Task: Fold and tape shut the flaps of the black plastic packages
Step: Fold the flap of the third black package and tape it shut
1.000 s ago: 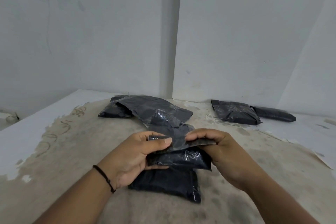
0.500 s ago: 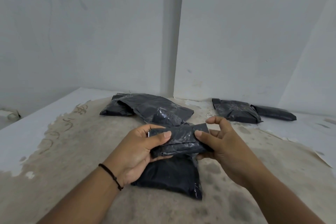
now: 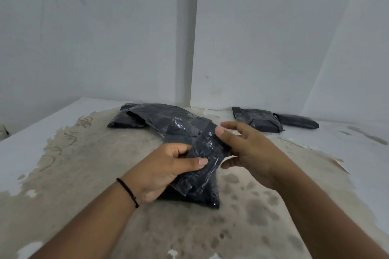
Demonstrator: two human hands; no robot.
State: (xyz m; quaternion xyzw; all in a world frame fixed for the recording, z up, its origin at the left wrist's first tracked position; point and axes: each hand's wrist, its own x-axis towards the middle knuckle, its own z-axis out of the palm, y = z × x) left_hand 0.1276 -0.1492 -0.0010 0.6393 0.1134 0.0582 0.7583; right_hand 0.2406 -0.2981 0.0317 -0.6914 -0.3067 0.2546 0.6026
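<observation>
I hold a small black plastic package tilted on a diagonal above the surface. My left hand grips its lower left side, thumb on top. My right hand holds its upper right end, thumb on the top edge and fingers behind. Directly beneath lies another black package, flat on the surface and partly hidden by my left hand and the held package. No tape is visible.
A pile of black packages lies behind my hands near the wall corner. Two more black packages sit at the back right. The worn, stained surface ends at white walls; peeling paper lies at the right.
The held package has turned from level to a diagonal, its right end raised. My right thumb moved from the front face up to the top edge.
</observation>
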